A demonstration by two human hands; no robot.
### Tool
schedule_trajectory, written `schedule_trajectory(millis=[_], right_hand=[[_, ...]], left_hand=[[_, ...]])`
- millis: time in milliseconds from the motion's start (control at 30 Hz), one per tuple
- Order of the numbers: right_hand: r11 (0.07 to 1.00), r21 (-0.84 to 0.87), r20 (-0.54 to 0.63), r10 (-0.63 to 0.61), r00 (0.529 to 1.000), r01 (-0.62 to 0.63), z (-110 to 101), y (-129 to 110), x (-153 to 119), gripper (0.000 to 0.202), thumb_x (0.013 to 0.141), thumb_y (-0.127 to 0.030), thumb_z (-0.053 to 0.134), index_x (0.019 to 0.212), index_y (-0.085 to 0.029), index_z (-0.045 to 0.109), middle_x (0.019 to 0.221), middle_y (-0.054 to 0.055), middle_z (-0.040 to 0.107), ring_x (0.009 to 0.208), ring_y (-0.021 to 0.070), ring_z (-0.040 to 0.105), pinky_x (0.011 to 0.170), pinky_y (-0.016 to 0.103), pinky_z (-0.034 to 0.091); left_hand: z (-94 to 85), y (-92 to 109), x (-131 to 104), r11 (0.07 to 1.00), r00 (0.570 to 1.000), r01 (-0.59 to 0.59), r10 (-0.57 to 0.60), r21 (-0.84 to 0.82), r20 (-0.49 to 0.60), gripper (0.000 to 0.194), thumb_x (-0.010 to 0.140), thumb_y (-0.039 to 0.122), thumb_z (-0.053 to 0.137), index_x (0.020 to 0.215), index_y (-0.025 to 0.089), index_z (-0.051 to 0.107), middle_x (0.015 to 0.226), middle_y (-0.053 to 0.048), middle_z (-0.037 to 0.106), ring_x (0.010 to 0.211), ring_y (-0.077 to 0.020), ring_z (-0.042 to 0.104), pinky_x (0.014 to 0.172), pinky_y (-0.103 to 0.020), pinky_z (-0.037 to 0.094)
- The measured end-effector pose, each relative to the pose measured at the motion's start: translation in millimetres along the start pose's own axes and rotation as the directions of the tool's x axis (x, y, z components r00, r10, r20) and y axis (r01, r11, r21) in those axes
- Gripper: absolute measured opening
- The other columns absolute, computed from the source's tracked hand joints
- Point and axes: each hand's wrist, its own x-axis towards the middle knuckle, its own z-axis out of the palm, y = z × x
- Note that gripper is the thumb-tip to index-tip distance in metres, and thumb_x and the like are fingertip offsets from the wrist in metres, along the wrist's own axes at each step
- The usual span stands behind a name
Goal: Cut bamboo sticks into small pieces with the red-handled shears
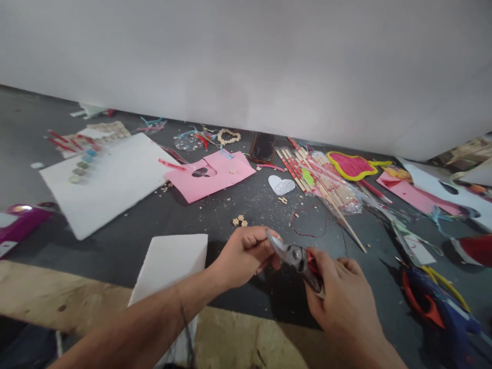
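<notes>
My right hand (pixel 340 292) is wrapped round the handles of a pair of pruning shears (pixel 295 254) with a curved metal blade and red on the grip. The blade points left, up to the fingertips of my left hand (pixel 246 253). Those fingers are pinched together beside the blade; whatever they hold is too small to name. Just beyond my left hand, a few small pale wooden pieces (pixel 240 221) lie on the dark table. A white paper heart (pixel 281 185) with a drawn pattern lies farther back, with crumbs scattered around it.
Pink card (pixel 211 176), a phone (pixel 263 147) and wooden sticks (pixel 344 223) lie behind the hands. White boards (pixel 103 179) are at left. Pliers with red handles (pixel 423 302) and a blue tool (pixel 453 312) sit at right. A white wall rises behind.
</notes>
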Motion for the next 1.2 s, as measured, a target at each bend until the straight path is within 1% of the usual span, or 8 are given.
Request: schedule_trajectory(millis=[233, 433, 533, 667, 800, 867, 1000, 1200], right_hand=[[0.935, 0.031, 0.008, 0.353, 0.935, -0.353, 2.2, 28.2, 9.4, 0.04, 0.082, -0.046, 0.047, 0.114, -0.022, 0.047, 0.087, 0.005, 0.069, 0.073, 0.0226, 0.065, 0.062, 0.033, 0.045], [0.882, 0.124, 0.035, 0.455, 0.89, -0.455, 11.1, 51.2, 12.1, 0.063, 0.077, -0.053, 0.051, 0.128, -0.018, 0.037, 0.114, 0.012, 0.06, 0.096, 0.0251, 0.061, 0.075, 0.037, 0.047], [0.883, 0.057, -0.013, 0.468, 0.884, -0.466, 15.0, 61.1, 12.2, 0.063, 0.08, -0.052, 0.048, 0.129, -0.013, 0.036, 0.114, 0.015, 0.058, 0.1, 0.0275, 0.057, 0.08, 0.04, 0.045], [0.893, -0.128, -0.09, 0.423, 0.902, -0.432, 14.9, 65.9, 10.4, 0.044, 0.087, -0.035, 0.041, 0.123, -0.009, 0.044, 0.104, 0.016, 0.061, 0.092, 0.0273, 0.056, 0.079, 0.042, 0.044], [0.872, -0.24, -0.162, 0.398, 0.903, -0.427, 0.9, 54.2, 8.4, 0.036, 0.088, -0.029, 0.039, 0.118, -0.015, 0.051, 0.112, 0.016, 0.056, 0.1, 0.0319, 0.05, 0.076, 0.049, 0.043], [0.912, -0.237, -0.148, 0.306, 0.941, -0.334, -9.7, 47.4, 13.1, 0.035, 0.087, -0.027, 0.039, 0.118, -0.017, 0.052, 0.119, 0.013, 0.053, 0.104, 0.0304, 0.047, 0.08, 0.048, 0.042], [0.997, -0.052, 0.081, 0.053, 0.995, -0.049, -25.0, 48.5, 53.4, 0.033, 0.086, -0.024, 0.041, 0.115, -0.017, 0.055, 0.115, 0.01, 0.057, 0.109, 0.0241, 0.048, 0.095, 0.042, 0.036], [0.991, -0.062, 0.123, 0.125, 0.985, -0.118, -6.4, 73.0, 168.7, 0.025, 0.09, -0.027, 0.043, 0.108, -0.018, 0.057, 0.108, 0.006, 0.061, 0.096, 0.0172, 0.057, 0.085, 0.036, 0.046]], left_hand=[[-3.4, -3.5, 13.5, 0.995, 0.992, 0.036, -0.023, 0.097, -0.125, 0.026, 0.081, 0.038, 0.051, 0.077, 0.012, 0.057, 0.057, 0.0, 0.06, 0.035, -0.0029, 0.037, 0.037, -0.016, 0.029], [-5.2, -6.1, 14.1, 0.998, 0.986, -0.002, 0.013, 0.069, -0.164, 0.024, 0.081, 0.036, 0.052, 0.078, 0.013, 0.057, 0.058, 0.001, 0.059, 0.036, -0.0031, 0.036, 0.037, -0.017, 0.029], [-6.5, -6.8, 15.1, 0.999, 0.976, -0.043, 0.044, 0.01, -0.213, 0.025, 0.082, 0.037, 0.053, 0.08, 0.013, 0.057, 0.059, 0.001, 0.059, 0.036, -0.0027, 0.037, 0.038, -0.016, 0.029], [-7.9, -8.8, 16.7, 0.988, 0.965, -0.107, 0.076, -0.113, -0.251, 0.025, 0.083, 0.038, 0.053, 0.083, 0.014, 0.057, 0.059, 0.003, 0.058, 0.036, -0.0021, 0.037, 0.038, -0.016, 0.029], [-7.1, -11.6, 16.9, 0.978, 0.964, -0.137, 0.096, -0.157, -0.246, 0.027, 0.084, 0.041, 0.05, 0.087, 0.015, 0.055, 0.058, 0.003, 0.057, 0.035, -0.0024, 0.036, 0.037, -0.015, 0.028], [-6.4, -12.3, 17.4, 0.975, 0.966, -0.144, 0.101, -0.17, -0.24, 0.028, 0.086, 0.042, 0.046, 0.09, 0.015, 0.054, 0.057, 0.003, 0.056, 0.035, -0.0027, 0.036, 0.036, -0.015, 0.029], [-5.2, -12.4, 20.5, 0.963, 0.973, -0.14, 0.091, -0.229, -0.211, 0.024, 0.087, 0.037, 0.043, 0.096, 0.015, 0.049, 0.061, 0.002, 0.057, 0.037, -0.0033, 0.037, 0.038, -0.016, 0.032], [-2.7, -18.0, 23.2, 0.985, 0.987, -0.122, 0.107, -0.123, -0.119, 0.017, 0.084, 0.028, 0.044, 0.094, 0.016, 0.048, 0.064, 0.002, 0.057, 0.036, -0.0043, 0.04, 0.038, -0.016, 0.033]])
